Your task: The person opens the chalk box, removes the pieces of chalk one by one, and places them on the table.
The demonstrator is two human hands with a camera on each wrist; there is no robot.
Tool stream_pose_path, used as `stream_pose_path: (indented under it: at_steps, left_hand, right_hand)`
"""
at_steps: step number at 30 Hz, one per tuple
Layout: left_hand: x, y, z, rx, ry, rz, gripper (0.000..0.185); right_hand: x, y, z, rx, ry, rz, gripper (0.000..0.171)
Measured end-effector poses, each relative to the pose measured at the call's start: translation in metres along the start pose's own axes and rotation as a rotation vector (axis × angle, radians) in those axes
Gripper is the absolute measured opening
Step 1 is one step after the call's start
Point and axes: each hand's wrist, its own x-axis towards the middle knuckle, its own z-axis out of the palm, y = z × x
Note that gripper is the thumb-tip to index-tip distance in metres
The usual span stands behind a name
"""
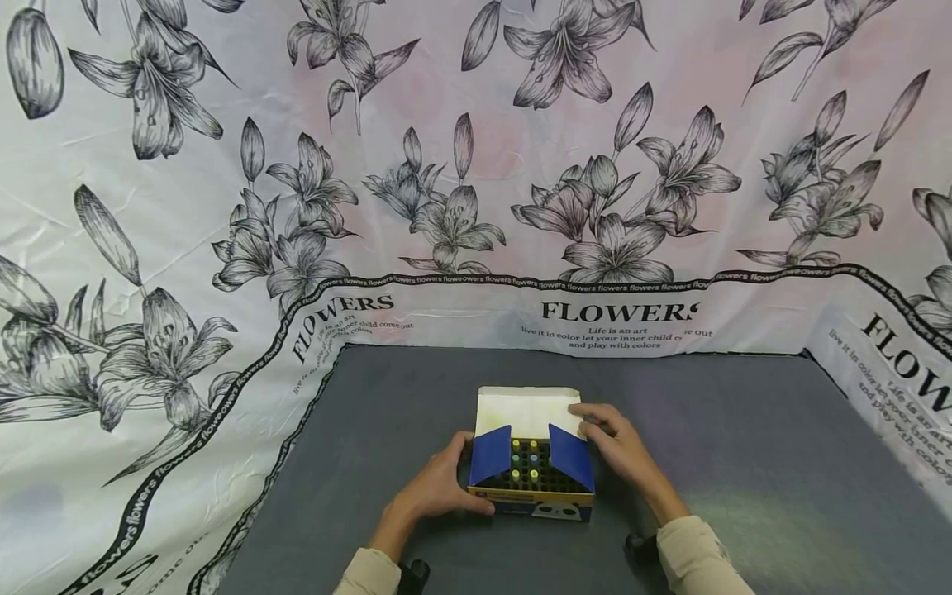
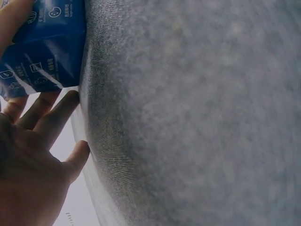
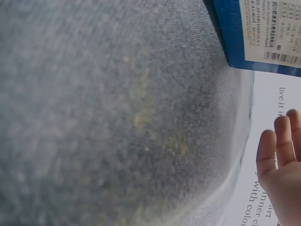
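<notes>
Table: grey, the open box standing on it.
Left hand: thumb in front, fingers along the side, gripping the box; should brace firmly.
Tops: inside; what lies below is hidden.
Right hand: fingers straight, at the lid; light touch suits; exact contact unclear.
Cloth: flowered, edges cut off.

I find the head view taken from high up, facing forward and down over the worktop to its far edge, far corners and the cloth beyond. Both wrist views look from low and close above the worktop, tilted sideways. Left wrist and head views share the box and left hand; right wrist and head, the box and right hand.
</notes>
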Motion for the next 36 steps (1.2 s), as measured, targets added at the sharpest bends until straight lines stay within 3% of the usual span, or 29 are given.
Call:
stream_pose_path:
  at_steps: [8,12,18,24,26,31,36]
  left_hand:
    - [-0.012,0.000,-0.004,-0.061,0.003,0.041,0.114]
    - [-0.020,0.004,-0.010,-0.068,0.065,0.088,0.105]
    - [-0.021,0.025,-0.014,0.082,0.198,0.121,0.096]
    - [-0.010,0.044,-0.012,0.359,0.201,0.189,0.095]
    - [-0.006,0.047,-0.010,0.410,0.195,0.198,0.091]
    - [0.001,0.050,-0.007,0.454,0.205,0.215,0.078]
    - [0.002,0.055,-0.013,0.430,0.211,0.248,0.070]
  right_hand:
    - [-0.015,-0.009,-0.010,-0.032,0.042,-0.054,0.034]
    - [-0.022,-0.014,-0.013,-0.075,0.059,-0.090,0.036]
    - [-0.031,-0.025,-0.011,-0.219,0.030,-0.180,0.054]
    - [-0.028,-0.037,0.000,-0.406,-0.043,-0.221,0.079]
    - [-0.027,-0.040,0.003,-0.462,-0.056,-0.238,0.082]
    - [-0.024,-0.044,0.009,-0.533,-0.064,-0.261,0.076]
    - [-0.025,-0.047,0.005,-0.483,-0.026,-0.287,0.059]
